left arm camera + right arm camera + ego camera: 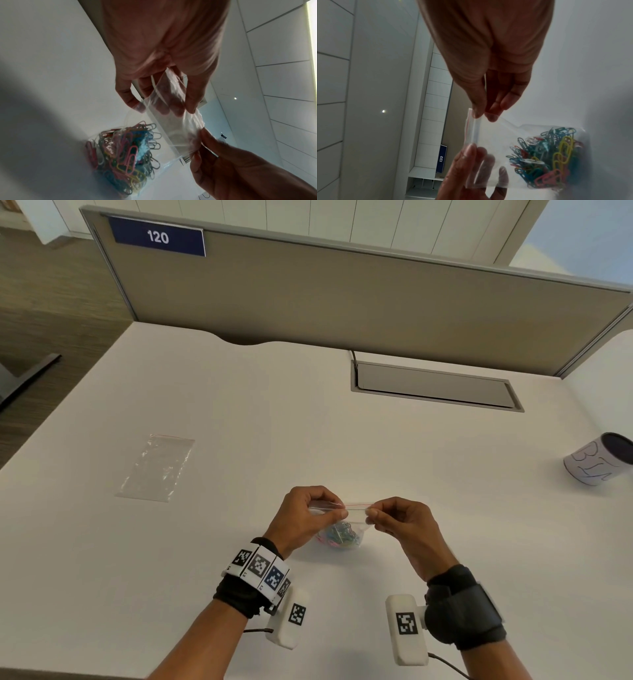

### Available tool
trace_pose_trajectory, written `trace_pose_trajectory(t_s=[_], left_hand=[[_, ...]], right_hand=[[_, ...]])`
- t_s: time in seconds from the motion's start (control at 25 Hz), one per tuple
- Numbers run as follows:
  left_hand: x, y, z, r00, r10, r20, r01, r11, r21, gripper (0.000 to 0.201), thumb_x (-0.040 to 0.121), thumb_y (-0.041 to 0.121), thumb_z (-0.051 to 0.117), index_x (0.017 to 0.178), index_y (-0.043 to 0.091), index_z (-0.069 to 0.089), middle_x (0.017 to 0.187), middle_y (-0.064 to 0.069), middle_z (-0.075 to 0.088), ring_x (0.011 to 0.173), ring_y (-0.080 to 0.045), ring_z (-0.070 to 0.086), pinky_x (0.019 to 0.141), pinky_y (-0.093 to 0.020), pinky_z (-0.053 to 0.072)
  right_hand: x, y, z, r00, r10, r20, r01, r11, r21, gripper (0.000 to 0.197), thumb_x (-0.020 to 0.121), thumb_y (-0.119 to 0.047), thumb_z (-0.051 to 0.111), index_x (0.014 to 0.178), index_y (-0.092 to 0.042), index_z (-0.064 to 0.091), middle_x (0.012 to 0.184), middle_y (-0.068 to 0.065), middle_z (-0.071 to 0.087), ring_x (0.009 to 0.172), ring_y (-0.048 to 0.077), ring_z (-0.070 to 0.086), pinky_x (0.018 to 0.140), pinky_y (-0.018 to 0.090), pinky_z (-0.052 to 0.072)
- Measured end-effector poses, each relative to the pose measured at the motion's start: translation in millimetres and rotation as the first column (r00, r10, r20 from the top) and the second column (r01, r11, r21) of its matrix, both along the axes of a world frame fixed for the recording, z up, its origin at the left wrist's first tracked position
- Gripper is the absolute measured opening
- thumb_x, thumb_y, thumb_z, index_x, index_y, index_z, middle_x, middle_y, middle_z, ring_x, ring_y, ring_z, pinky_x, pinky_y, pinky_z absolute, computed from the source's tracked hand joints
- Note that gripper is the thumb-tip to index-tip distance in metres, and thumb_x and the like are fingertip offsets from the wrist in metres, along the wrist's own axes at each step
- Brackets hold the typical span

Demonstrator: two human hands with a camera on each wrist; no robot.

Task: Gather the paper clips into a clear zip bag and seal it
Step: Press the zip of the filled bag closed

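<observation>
Both hands, left hand and right hand, pinch zip bag top edge; paper clips inside.

We note a clear bag with a red line at its top; paper clips pink, blue, yellow, green. White desk. Navy sign, white numerals. Black-and-white squared wrist tags.

Bag: clear thin plastic film, glossy and wrinkled, red line along the zip. Clips: smooth coloured coating, mixed hues. Bench: white, matt, smooth. Spare bag: same crinkled clear film. Divider: grey-brown cloth-like face is noted, metal-looking grey rim.
</observation>
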State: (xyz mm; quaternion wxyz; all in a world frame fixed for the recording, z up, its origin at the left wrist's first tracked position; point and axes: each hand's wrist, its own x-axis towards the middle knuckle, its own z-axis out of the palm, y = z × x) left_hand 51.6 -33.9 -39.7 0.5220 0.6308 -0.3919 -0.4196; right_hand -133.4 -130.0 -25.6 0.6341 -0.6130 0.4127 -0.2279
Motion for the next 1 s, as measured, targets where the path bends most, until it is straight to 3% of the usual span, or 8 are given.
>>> trace_pose_trajectory(t_s=[0.12,0.2,0.36,0.68,1.0], left_hand=[[2.8,-2.0,7.7,0.980,-0.045,0.195,0.044,0.999,0.010,0.013,0.073,0.022,0.078,0.084,0.017,0.072,0.083,0.005,0.074,0.080,-0.005,0.069,0.077,-0.021,0.053],[2.9,-4.0,14.8,0.929,-0.097,0.358,0.092,0.995,0.030,0.017,0.073,0.031,0.076,0.088,0.025,0.071,0.086,0.011,0.073,0.083,-0.002,0.065,0.082,-0.024,0.050],[-3.6,-9.9,27.9,0.798,-0.178,0.576,0.135,0.984,0.117,0.016,0.078,0.043,0.067,0.089,0.032,0.068,0.088,0.016,0.067,0.088,-0.002,0.057,0.094,-0.035,0.030],[-15.2,-11.2,25.8,0.693,-0.206,0.691,0.162,0.978,0.129,0.015,0.088,0.039,0.053,0.089,0.028,0.063,0.093,0.014,0.066,0.093,-0.002,0.051,0.098,-0.040,0.021],[-15.1,-9.1,26.1,0.745,-0.172,0.644,0.108,0.985,0.138,0.015,0.083,0.043,0.062,0.093,0.032,0.064,0.095,0.016,0.065,0.093,-0.002,0.050,0.093,-0.036,0.020]], right_hand=[[2.0,3.0,0.2,1.000,0.011,0.004,-0.011,0.998,-0.059,0.005,0.085,-0.009,0.068,0.084,-0.005,0.070,0.077,0.008,0.070,0.075,0.014,0.064,0.072,0.025,0.051],[4.6,5.2,1.0,0.999,0.036,-0.029,-0.040,0.992,-0.123,0.006,0.086,-0.009,0.065,0.082,-0.006,0.068,0.076,0.005,0.068,0.071,0.010,0.059,0.070,0.023,0.048],[8.0,9.3,4.1,0.995,0.070,-0.069,-0.082,0.977,-0.198,0.008,0.087,-0.011,0.065,0.080,-0.012,0.068,0.078,0.002,0.071,0.074,0.010,0.064,0.071,0.020,0.051],[4.3,13.3,5.0,0.998,0.053,-0.040,-0.059,0.982,-0.182,0.004,0.085,-0.014,0.069,0.087,-0.011,0.070,0.083,0.005,0.074,0.080,0.017,0.070,0.075,0.025,0.057],[6.1,14.4,-2.0,0.988,-0.004,-0.152,-0.039,0.959,-0.282,0.010,0.089,-0.014,0.063,0.081,-0.013,0.068,0.071,-0.001,0.068,0.065,0.003,0.059,0.064,0.016,0.049]])
